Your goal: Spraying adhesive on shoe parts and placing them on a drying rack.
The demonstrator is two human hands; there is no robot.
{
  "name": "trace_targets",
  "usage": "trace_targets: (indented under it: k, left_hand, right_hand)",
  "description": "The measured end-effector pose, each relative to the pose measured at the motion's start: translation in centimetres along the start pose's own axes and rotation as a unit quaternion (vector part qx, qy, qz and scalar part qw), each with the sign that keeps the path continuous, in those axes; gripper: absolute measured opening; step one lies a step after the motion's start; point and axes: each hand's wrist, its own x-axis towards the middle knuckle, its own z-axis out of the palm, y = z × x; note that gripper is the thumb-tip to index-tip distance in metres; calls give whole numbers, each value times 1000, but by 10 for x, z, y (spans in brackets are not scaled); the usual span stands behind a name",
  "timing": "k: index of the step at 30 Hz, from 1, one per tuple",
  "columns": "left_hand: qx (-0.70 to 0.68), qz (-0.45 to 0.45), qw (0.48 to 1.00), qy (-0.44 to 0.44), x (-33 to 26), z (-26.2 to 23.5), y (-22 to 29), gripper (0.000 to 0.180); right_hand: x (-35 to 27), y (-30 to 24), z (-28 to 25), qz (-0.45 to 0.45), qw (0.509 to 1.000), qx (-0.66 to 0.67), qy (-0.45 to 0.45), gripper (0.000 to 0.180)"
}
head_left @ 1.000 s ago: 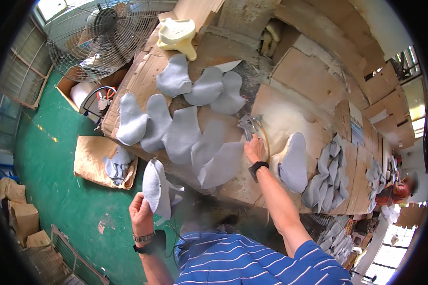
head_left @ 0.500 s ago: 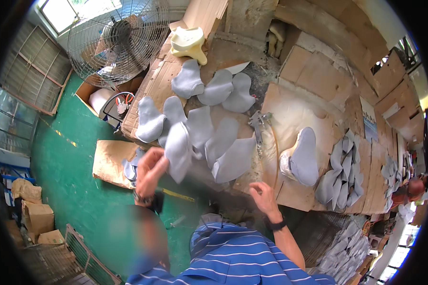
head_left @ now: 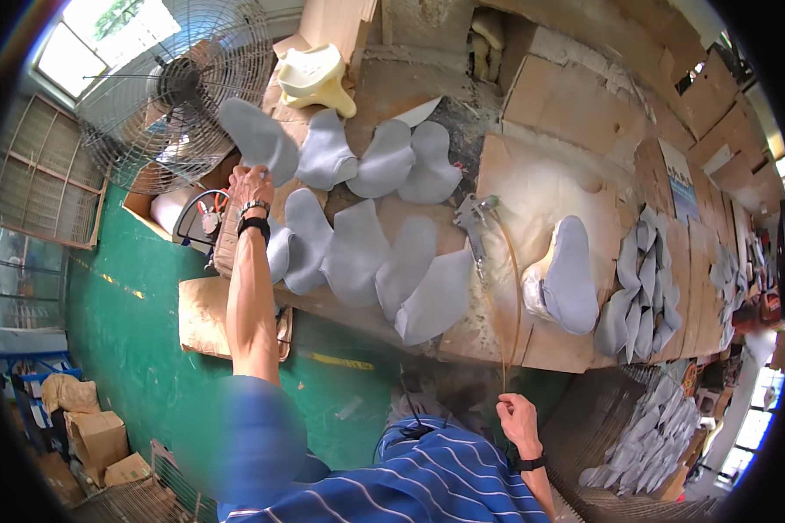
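My left hand (head_left: 251, 186) reaches to the far left of the workbench with its fingers closed on the lower end of a curved grey sheet piece (head_left: 255, 138). That piece is raised, its upper end beside the fan. Several similar grey pieces (head_left: 354, 251) lie in two rows on the bench, some overlapping. My right hand (head_left: 519, 421) is low, in front of the bench edge, fingers curled in, with nothing visible in them. Just above it hangs the thin amber hose (head_left: 513, 305) of a metal spray gun (head_left: 473, 228) lying on the bench.
A grey piece (head_left: 571, 275) rests on a pale form to the right, with more grey pieces (head_left: 644, 292) stacked beyond. At the back left stand a cream moulded form (head_left: 318, 77) and a large wire-caged fan (head_left: 180, 84). Brown packaging (head_left: 202, 315) sits below the bench.
My left hand has moved from the bench's front edge to the far left, carrying a grey piece. My right hand has moved down and right, its fingers curling in. The view has shifted.
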Motion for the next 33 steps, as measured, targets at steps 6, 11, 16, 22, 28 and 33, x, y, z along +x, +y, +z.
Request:
trace_targets:
  k: [6,11,16,22,28,33]
  left_hand:
    - [78,-165,975,-123,-2,70,-25,29]
    - [-67,-268,958,-79,-10,92,-45,51]
    - [-256,-432,865,4,-12,99,-79,55]
    - [-562,-224,792,74,-90,32,-55,49]
    - [-626,-247,739,14,-239,-67,-13,35]
    - [-542,-399,739,20,-337,-106,-20,40]
  right_hand:
    - [29,-30,3,-15,1000,-5,4,18]
    - [110,-48,4,-63,996,-44,52,19]
    - [205,-73,10,-77,990,-40,109,22]
    - [290,-110,22,-105,978,-108,144,35]
    - [343,-124,53,-106,948,-280,105,38]
    - [364,-123,51,-99,957,-262,81,39]
